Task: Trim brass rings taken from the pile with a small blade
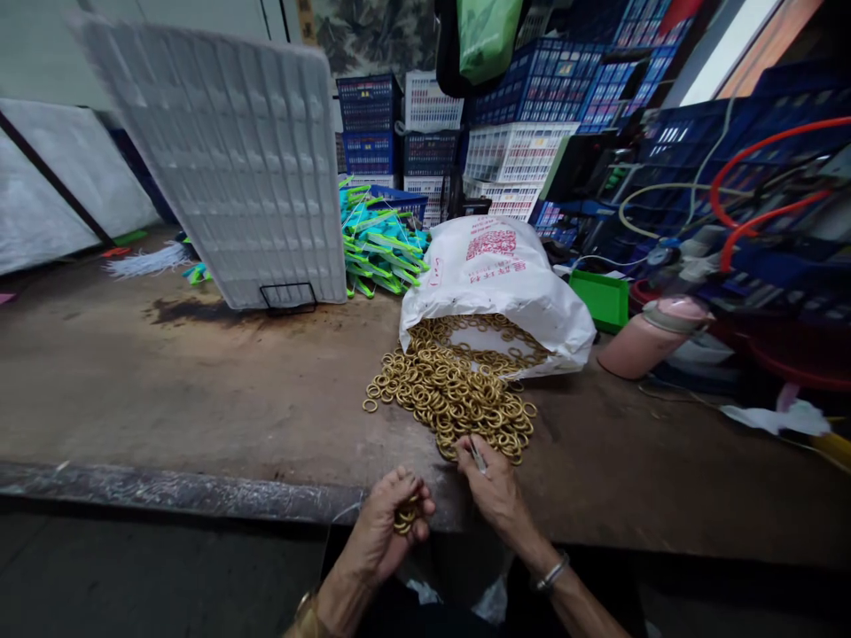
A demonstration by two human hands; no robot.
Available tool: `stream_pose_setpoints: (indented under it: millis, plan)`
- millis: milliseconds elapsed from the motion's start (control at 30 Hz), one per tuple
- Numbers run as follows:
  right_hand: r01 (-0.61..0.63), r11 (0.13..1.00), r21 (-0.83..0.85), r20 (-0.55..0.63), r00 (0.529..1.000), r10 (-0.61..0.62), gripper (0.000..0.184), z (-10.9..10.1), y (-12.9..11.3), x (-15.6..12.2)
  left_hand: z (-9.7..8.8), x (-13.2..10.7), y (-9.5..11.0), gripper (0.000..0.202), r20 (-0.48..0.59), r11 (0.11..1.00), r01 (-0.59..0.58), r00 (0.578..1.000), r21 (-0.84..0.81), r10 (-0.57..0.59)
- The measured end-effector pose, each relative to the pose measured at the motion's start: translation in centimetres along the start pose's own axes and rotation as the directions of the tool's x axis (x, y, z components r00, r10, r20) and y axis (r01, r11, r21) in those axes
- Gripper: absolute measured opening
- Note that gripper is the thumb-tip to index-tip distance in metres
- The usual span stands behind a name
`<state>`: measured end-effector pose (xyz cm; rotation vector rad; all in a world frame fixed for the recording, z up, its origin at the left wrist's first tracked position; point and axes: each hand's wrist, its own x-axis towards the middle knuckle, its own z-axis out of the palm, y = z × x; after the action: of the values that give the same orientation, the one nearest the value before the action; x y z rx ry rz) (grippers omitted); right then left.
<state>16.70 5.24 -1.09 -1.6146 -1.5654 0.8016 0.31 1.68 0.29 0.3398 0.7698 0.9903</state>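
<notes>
Several gold-coloured rings (405, 517) sit in the curled fingers of the left hand (384, 523), close to the near edge of the wooden table (266, 390). The right hand (493, 489) pinches a small metal tool (477, 455) — its exact kind I cannot tell — at the near side of a heap of matching rings (458, 394). This heap spills toward the near edge from the open mouth of a white printed sack (488, 275), which lies on its side. Left of the sack stands a white ribbed panel (232, 159); to its right, a pink bottle (644, 341) leans.
</notes>
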Motion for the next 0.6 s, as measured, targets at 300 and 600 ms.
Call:
stream_pose_setpoints:
  millis: [300,600]
  plan:
    - [-0.293,0.902,0.317,0.265,0.941,0.212,0.022,0.5,-1.8,-0.9,0.1,1.4,-0.2,0.032,-0.06,0.883,-0.21,0.964,0.42,0.258]
    - [-0.645,0.611,0.459,0.62,0.725,0.3,0.019,-0.1,-3.4,-1.5,-0.3,0.7,0.0,0.017,0.261,0.564,-0.517,0.842,0.644,0.473]
